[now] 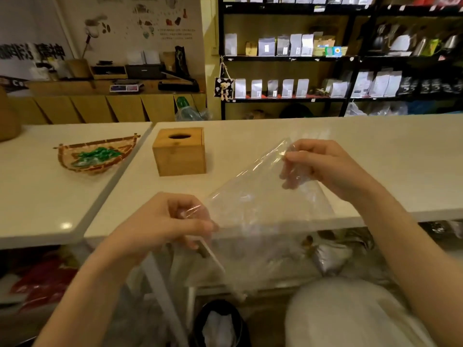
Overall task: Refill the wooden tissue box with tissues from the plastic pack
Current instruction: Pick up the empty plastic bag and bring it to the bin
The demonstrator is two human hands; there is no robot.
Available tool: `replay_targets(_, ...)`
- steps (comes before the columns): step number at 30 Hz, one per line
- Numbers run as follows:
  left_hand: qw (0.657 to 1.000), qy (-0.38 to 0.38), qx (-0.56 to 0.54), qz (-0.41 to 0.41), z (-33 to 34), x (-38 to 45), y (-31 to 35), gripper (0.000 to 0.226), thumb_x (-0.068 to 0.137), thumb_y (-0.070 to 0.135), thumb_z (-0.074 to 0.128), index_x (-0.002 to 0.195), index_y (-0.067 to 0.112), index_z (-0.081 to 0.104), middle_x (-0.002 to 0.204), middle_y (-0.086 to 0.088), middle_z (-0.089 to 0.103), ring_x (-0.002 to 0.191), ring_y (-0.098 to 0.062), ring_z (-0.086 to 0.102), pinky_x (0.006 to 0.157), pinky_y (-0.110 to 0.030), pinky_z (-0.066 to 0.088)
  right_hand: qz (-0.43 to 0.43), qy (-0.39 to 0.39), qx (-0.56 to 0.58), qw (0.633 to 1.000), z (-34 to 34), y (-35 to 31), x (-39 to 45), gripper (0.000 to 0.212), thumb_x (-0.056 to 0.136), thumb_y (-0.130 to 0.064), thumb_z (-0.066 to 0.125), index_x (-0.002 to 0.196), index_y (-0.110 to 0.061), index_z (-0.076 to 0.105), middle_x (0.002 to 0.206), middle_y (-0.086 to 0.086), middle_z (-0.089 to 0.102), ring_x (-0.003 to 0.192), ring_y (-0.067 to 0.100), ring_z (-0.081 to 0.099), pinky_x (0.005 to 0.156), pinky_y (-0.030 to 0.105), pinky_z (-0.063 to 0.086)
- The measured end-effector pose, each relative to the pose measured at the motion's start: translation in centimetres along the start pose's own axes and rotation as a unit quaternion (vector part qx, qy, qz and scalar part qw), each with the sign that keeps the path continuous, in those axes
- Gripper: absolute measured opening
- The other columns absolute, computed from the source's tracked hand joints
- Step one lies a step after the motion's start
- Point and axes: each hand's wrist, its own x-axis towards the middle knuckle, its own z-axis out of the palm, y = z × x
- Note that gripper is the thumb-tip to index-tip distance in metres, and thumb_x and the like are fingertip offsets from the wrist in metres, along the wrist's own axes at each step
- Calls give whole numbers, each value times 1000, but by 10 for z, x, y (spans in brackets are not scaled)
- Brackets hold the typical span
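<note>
basket (96, 156) left of wooden tissue box (180, 152); counter (325, 136) otherwise bare.

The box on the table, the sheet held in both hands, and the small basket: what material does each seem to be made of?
The box looks like light wood, perhaps bamboo, with a smooth matte finish and visible grain. The sheet is thin clear plastic film: the table shows through it, and it creases and glints. The basket seems woven from cane or bamboo strips, with a reddish-brown rim.
</note>
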Motion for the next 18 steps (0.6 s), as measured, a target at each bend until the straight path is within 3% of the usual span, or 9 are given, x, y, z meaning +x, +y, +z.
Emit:
replay_targets(3,992,-97,-50,-61,11,-42,-33,27,66,20,76,93,16,72,84,-7,76,73,-14,70,52,-18,53,60,-37,34,997,29,14,-31,20,84,-6,58,67,-13,67,60,1,69,52,18,65,50,23,53)
replay_targets(6,973,-169,-101,-122,28,-71,-80,36,55,39,82,82,14,75,75,-4,74,60,-8,66,49,-17,51,162,-69,78,981,61,38,-63,14,82,-11,60,74,-10,72,69,1,70,60,11,63,64,19,52)
replay_targets(8,957,-181,-155,-167,35,-81,-114,37,52,38,84,77,13,75,70,-2,74,56,-7,66,48,-15,52,237,-60,191,951,81,60,-84,28,81,-28,55,78,-10,75,76,3,73,66,13,68,64,21,56)
replay_targets(9,945,-176,-198,-191,39,-85,-132,37,50,35,86,77,12,75,68,-2,73,55,-8,67,47,-16,53,281,-43,296,912,91,74,-95,38,84,-36,49,74,-11,76,73,4,74,63,14,70,59,21,57)
replay_targets(11,923,-131,-270,-243,49,-91,-164,37,50,27,88,77,7,73,67,-5,73,54,-12,68,46,-18,54,340,13,461,819,112,113,-117,55,89,-46,39,72,-8,77,73,9,75,64,20,72,56,26,58)
replay_targets(12,913,-97,-291,-270,56,-93,-181,32,54,23,86,77,7,71,67,-5,72,55,-12,68,47,-19,55,356,34,504,786,124,137,-128,58,89,-50,39,80,-7,76,81,11,75,72,23,72,63,30,59)
replay_targets(15,877,21,-348,-331,83,-93,-239,17,66,15,73,81,9,69,71,-2,72,61,-13,70,56,-24,58,385,75,581,713,161,210,-161,75,74,-63,54,118,-3,61,121,20,62,116,34,56,104,46,41)
replay_targets(16,866,54,-360,-344,93,-93,-259,12,69,12,70,81,10,69,72,-1,73,62,-12,70,58,-24,59,392,80,586,705,172,232,-171,82,68,-63,62,125,-4,56,128,20,58,123,35,50,110,49,32)
replay_targets(18,846,106,-374,-364,113,-89,-301,7,79,5,63,85,7,68,77,-2,73,61,-12,71,56,-24,59,412,69,543,728,194,275,-189,83,58,-54,77,126,-10,57,123,17,62,117,32,55,104,48,41)
